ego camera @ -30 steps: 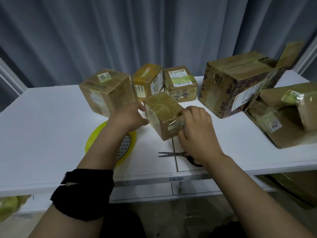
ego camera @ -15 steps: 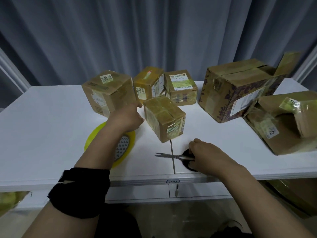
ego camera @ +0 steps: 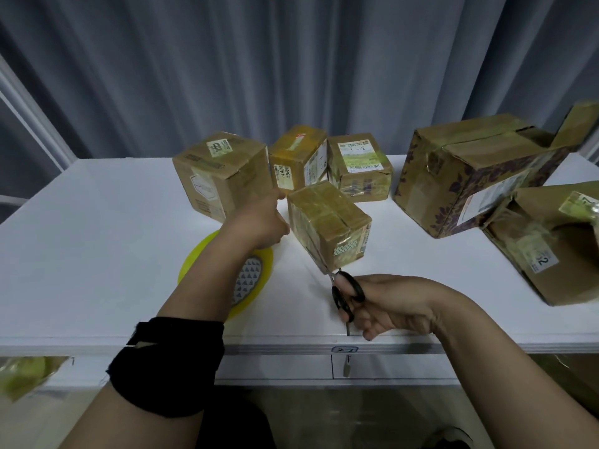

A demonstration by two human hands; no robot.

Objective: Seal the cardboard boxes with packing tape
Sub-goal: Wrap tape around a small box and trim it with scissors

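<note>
A small taped cardboard box (ego camera: 337,212) stands tilted in the middle of the white table (ego camera: 97,241). My right hand (ego camera: 398,306) grips black-handled scissors (ego camera: 348,294), whose blades meet the box's near bottom corner. My left hand (ego camera: 259,222) is curled just left of the box; a faint clear strip of tape seems to run from it to that corner. The yellow roll of packing tape (ego camera: 256,280) lies flat under my left forearm.
Three small sealed boxes stand behind: one at left (ego camera: 220,176), one at middle (ego camera: 298,157), one labelled (ego camera: 356,166). A large box with a raised flap (ego camera: 470,170) and an open box on its side (ego camera: 551,247) fill the right. A grey curtain hangs behind.
My right hand left the box, picked the scissors up off the table front and brought the blades to the box's near corner. My left hand stayed beside the box.
</note>
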